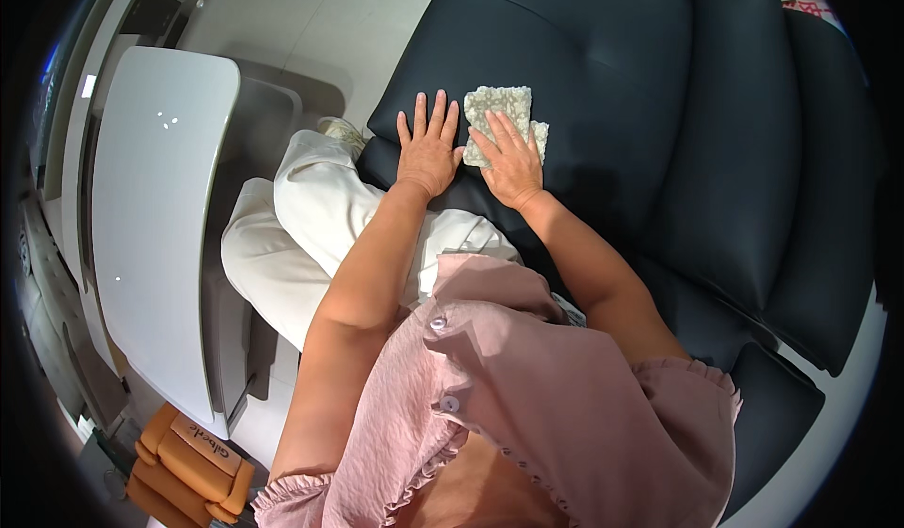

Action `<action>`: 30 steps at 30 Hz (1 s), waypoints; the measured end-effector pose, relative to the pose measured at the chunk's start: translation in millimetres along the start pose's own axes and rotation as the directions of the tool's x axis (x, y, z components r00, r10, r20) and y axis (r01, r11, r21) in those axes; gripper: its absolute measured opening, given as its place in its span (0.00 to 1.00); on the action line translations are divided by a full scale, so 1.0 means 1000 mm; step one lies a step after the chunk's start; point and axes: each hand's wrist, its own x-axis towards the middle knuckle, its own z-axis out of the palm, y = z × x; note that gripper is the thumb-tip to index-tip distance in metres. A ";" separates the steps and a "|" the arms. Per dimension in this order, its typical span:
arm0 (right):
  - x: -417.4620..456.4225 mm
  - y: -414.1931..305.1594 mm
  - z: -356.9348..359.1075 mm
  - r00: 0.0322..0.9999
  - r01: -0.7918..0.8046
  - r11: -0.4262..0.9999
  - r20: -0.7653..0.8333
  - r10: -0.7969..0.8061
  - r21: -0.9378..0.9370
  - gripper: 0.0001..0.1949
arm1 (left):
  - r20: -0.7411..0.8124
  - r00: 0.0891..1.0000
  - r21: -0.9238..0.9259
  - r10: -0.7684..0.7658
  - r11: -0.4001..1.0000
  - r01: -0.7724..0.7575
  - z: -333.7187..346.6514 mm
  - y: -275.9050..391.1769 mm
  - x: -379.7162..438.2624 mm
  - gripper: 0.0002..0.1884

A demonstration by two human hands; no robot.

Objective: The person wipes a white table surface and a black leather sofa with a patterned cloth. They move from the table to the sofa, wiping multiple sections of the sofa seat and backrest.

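My right hand holds a pale, mottled, fluffy cleaning cloth down against the seat of a black leather-look sofa. Its fingers reach forward over the cloth, and a corner of the cloth sticks out on the right beside them. My left hand rests flat on the seat near its front edge, left of the cloth, fingers spread and nothing in it. The tip of its thumb comes close to the cloth's left edge; whether they touch I cannot tell.
Dark back cushions rise on the right. A glossy white coffee table stands to the left, beyond my knees in white trousers. An orange recliner bearing writing is at lower left. Pale floor shows at the top.
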 end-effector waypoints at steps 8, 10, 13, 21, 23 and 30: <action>0.040 0.016 -0.001 0.993 0.103 0.994 -0.050 -0.104 -0.023 0.31 | 0.019 1.000 -0.030 -0.009 1.000 0.009 0.006 0.004 0.001 0.44; 0.049 0.019 0.003 0.992 0.102 0.994 -0.068 -0.104 -0.033 0.31 | 0.014 1.000 -0.052 -0.021 0.998 0.022 0.011 0.007 -0.003 0.45; 0.079 0.020 0.004 0.992 0.078 0.996 -0.094 -0.083 -0.054 0.30 | 0.094 0.994 -0.025 -0.059 0.998 0.062 0.001 0.002 0.004 0.43; 0.117 0.038 0.015 0.994 0.011 1.000 -0.105 -0.013 -0.020 0.28 | 0.075 0.997 -0.016 -0.026 0.999 0.027 0.007 -0.015 0.007 0.45; 0.119 0.047 0.022 0.994 -0.030 1.000 -0.109 0.029 -0.002 0.27 | 0.087 0.996 -0.011 -0.030 0.999 0.031 0.010 -0.020 0.007 0.46; 0.119 0.087 0.065 0.979 -0.158 0.987 -0.130 0.157 0.006 0.26 | 0.106 0.993 -0.015 -0.047 0.999 0.048 0.051 -0.050 0.004 0.46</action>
